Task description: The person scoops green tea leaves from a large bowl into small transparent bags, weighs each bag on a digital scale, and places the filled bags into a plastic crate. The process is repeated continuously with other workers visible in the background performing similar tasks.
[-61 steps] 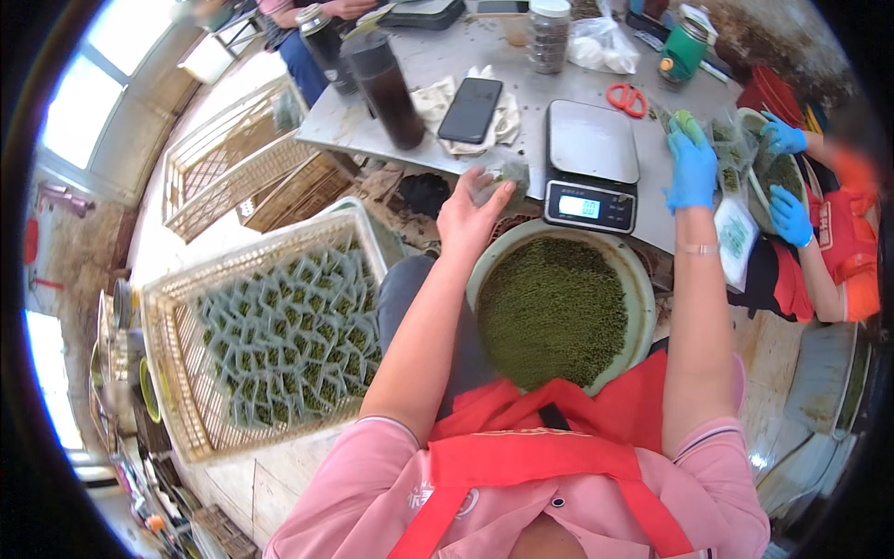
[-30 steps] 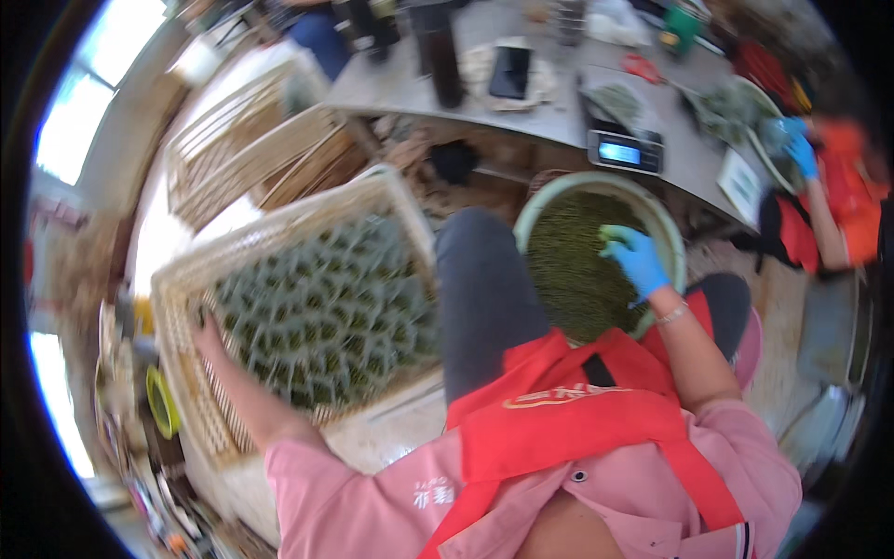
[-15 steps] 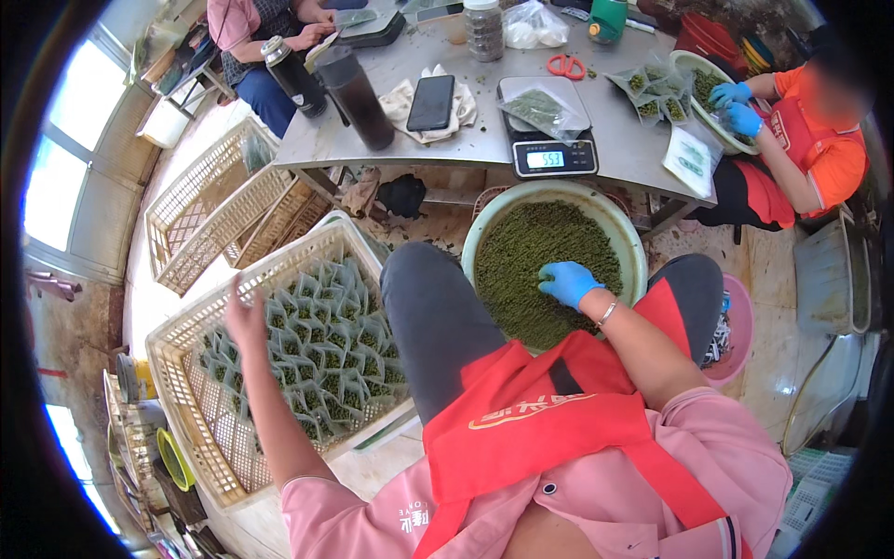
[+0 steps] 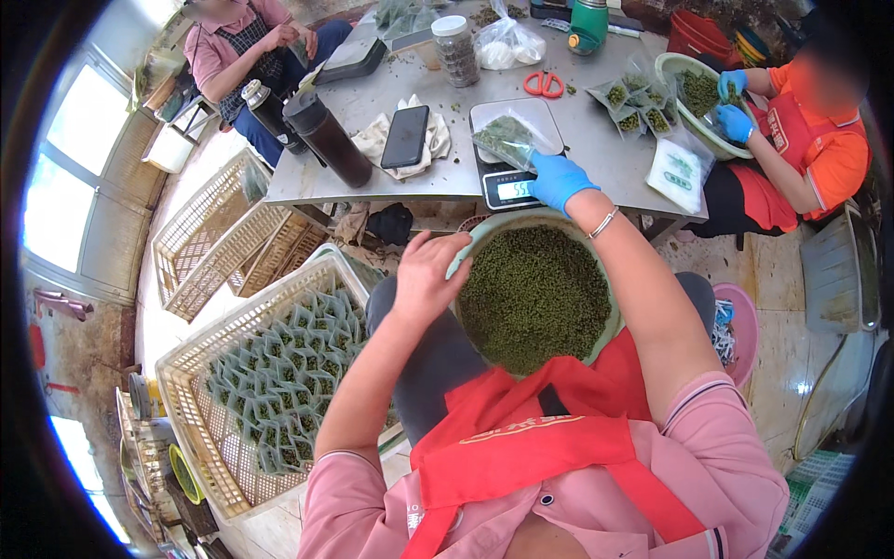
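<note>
My right hand, in a blue glove, reaches over the table to the scale. Its fingertips are drawn together at the mouth of a clear plastic bag of green berries lying on the pan; what they pinch, if anything, is hidden. My bare left hand is open, fingers stretched loosely over the left rim of the pale green basin. Small green berries, resembling green peppercorns, fill the basin between my knees. To my left, a cream plastic crate holds many upright filled bags.
On the table are a phone, a dark flask, red scissors, a jar and more filled bags. Blue-gloved hands of a co-worker are at another basin. Another person sits far left.
My right hand has gone from the berries in the basin up to the bag on the scale. My left hand has moved from above the crate to the basin's rim.
</note>
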Tool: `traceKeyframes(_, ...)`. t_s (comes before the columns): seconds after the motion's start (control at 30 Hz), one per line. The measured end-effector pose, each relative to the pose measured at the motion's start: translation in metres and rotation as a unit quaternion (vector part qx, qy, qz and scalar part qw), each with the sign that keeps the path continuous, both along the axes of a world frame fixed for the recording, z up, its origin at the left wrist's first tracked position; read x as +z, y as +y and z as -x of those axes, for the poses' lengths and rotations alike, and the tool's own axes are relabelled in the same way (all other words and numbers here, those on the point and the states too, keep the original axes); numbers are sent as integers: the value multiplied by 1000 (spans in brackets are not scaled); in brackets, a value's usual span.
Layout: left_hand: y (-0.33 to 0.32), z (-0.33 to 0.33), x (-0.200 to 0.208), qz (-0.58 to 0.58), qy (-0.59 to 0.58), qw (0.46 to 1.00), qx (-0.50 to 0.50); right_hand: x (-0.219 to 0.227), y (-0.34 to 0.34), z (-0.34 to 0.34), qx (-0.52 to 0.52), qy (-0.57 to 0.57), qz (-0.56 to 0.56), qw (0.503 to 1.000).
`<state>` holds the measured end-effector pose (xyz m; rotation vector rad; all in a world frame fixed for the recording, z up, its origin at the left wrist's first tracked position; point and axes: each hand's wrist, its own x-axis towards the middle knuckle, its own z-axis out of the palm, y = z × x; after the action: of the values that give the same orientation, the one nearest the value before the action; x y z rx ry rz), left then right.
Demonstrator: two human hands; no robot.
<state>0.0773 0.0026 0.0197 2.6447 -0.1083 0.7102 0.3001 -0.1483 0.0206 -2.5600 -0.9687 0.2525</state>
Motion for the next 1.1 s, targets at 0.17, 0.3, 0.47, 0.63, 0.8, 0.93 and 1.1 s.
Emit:
traceKeyframes(0.17, -9, -12, -33, 103, 49, 992, 46, -19, -24, 15, -55, -6, -102, 993)
traceKeyframes(0.3, -19, -21, -51, 182, 53, 979, 68, -26, -33, 29, -66, -21, -313, 947)
traceKeyframes(0.47, -31, -23, -49, 183, 100, 976, 66, -26, -17, 17, -54, -101, -170, 979)
traceKeyframes(0.63, -30, -18, -67, 355, 135, 923, 56, -40, -32, 40, -74, 69, -374, 922)
traceKeyframes(0.8, -52, -30, -65, 638, 159, 747, -98, -66, -44, 99, -7, 211, -408, 888)
traceKeyframes(0.93, -51, -22, -70, 627, 248, 733, -89, -48, -48, 120, -55, 346, -359, 865)
traceKeyframes(1.1, -59, -10, -58, 394, 239, 887, -2, -61, -53, 117, -12, 207, -290, 934)
